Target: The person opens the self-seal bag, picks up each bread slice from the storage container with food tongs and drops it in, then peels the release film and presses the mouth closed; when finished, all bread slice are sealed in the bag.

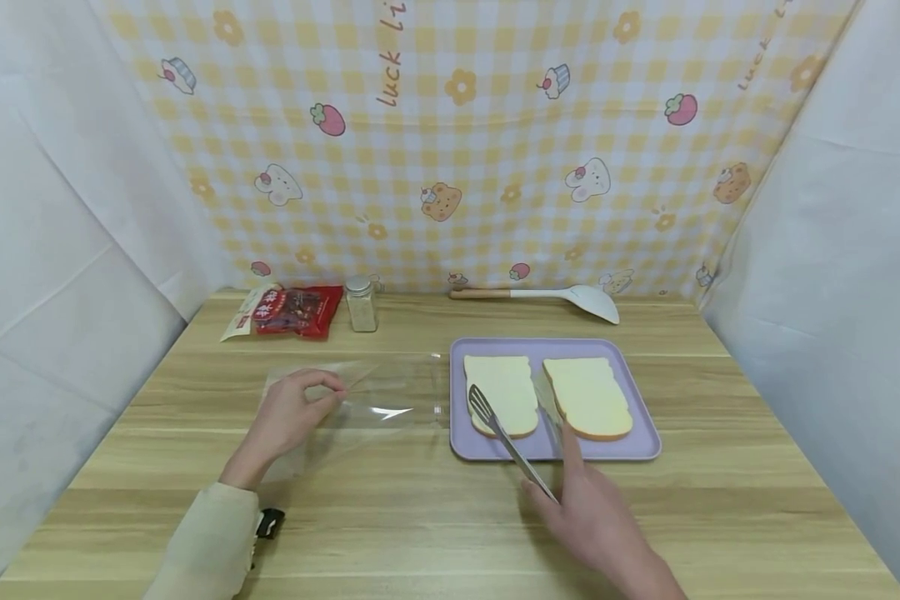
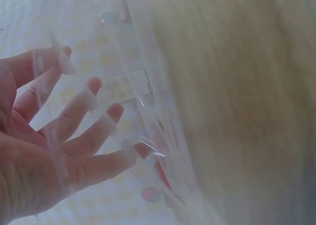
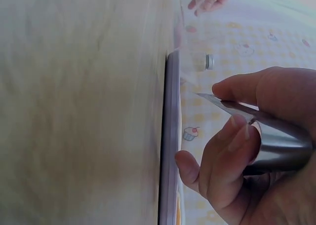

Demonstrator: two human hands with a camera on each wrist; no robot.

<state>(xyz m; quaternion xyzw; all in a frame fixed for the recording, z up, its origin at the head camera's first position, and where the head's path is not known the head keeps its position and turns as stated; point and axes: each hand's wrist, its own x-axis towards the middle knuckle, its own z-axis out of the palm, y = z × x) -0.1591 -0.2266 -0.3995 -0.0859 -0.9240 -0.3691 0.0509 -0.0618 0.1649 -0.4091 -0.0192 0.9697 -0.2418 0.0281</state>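
My left hand pinches a clear plastic bag that lies on the table left of the tray. In the left wrist view the thumb and index tip of the left hand meet at the film, other fingers spread. Metal tongs are held in my right hand; their bent metal end shows in the right wrist view. The tongs' arms are spread, the slotted one over the left bread slice, the other between it and the right bread slice. Both slices lie on a purple tray.
Behind the bag lie a red food packet and a small glass jar with a metal lid. A white spatula with a wooden handle lies along the back edge. A checked cloth hangs behind the wooden table.
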